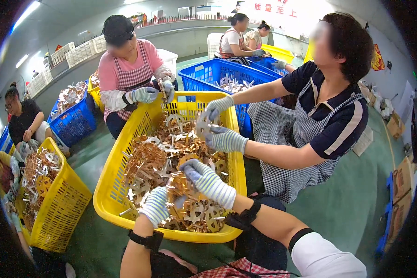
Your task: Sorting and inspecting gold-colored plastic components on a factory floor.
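Observation:
My left hand (155,206) and my right hand (208,181), both in striped work gloves, are over the near part of a large yellow plastic basket (125,155). Between them is a copper-coloured stamped metal part (179,186). The right fingers curl over its top, and the left hand closes on its lower left side, fingers partly hidden. Beneath lies a tangled heap of copper and silver metal parts (148,160), some flat and ring-like with cut-outs, others with prongs.
Across the basket, a person in pink (135,69) handles a metal part. At the right, another person's gloved hands (224,139) hold a silver part over the same basket. Blue crates (204,74) stand behind; another yellow basket (62,204) stands at left, cardboard boxes (403,185) at far right.

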The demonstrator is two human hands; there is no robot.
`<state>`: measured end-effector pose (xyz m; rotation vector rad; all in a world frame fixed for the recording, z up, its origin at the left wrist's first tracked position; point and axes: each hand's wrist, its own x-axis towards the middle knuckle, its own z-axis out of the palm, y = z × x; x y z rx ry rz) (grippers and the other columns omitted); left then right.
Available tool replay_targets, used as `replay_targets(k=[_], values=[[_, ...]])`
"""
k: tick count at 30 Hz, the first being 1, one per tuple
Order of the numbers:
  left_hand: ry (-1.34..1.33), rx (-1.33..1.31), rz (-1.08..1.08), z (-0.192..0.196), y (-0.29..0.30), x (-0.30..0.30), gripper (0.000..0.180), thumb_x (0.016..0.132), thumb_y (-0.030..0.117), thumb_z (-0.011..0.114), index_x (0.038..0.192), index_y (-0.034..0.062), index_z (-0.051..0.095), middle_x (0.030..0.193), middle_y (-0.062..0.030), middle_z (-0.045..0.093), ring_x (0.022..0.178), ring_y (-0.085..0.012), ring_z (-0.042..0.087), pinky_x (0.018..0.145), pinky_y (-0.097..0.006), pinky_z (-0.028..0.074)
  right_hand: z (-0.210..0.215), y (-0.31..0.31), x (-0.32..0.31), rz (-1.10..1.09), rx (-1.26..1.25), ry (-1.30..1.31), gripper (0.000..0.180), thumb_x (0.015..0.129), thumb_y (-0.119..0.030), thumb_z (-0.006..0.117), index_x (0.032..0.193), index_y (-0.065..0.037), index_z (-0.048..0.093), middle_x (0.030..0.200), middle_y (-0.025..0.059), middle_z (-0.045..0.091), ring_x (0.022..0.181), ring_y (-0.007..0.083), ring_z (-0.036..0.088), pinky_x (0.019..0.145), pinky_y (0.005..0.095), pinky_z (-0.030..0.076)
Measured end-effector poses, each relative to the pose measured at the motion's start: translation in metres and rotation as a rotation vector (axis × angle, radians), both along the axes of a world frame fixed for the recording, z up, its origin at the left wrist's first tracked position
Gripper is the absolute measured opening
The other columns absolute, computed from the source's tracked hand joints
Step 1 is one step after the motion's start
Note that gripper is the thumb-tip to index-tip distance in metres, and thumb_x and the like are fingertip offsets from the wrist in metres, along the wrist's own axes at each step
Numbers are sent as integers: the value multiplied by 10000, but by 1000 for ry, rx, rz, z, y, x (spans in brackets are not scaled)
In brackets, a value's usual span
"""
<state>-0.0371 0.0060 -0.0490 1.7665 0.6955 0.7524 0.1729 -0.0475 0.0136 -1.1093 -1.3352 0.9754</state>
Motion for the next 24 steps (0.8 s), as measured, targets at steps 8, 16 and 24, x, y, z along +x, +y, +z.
replay_targets(k=[8, 16, 24], values=[[355, 350, 18, 42, -23, 25, 260, 788, 204, 624, 1004, 64, 585, 836, -63, 629, 668, -170, 607, 590, -320, 511, 7, -9, -4, -219, 263, -397, 183, 908, -196, 490, 926, -16, 516, 782, 140, 595, 715, 267, 586, 682, 343, 458], [407, 394, 33, 39, -19, 17, 281, 746, 249, 690, 948, 72, 610, 735, -117, 651, 649, -285, 627, 581, -360, 491, 7, -12, 1, -33, 16, -356, 311, 912, -309, 495, 939, -1, 531, 806, 194, 591, 721, 348, 568, 672, 383, 449], [278, 182, 68, 48, -31, 18, 268, 746, 240, 704, 933, 58, 640, 739, -115, 658, 659, -260, 640, 586, -361, 491, 33, -24, -3, 17, -42, 145, 180, 914, -210, 516, 911, -35, 557, 800, -30, 540, 727, 72, 489, 659, 238, 436]])
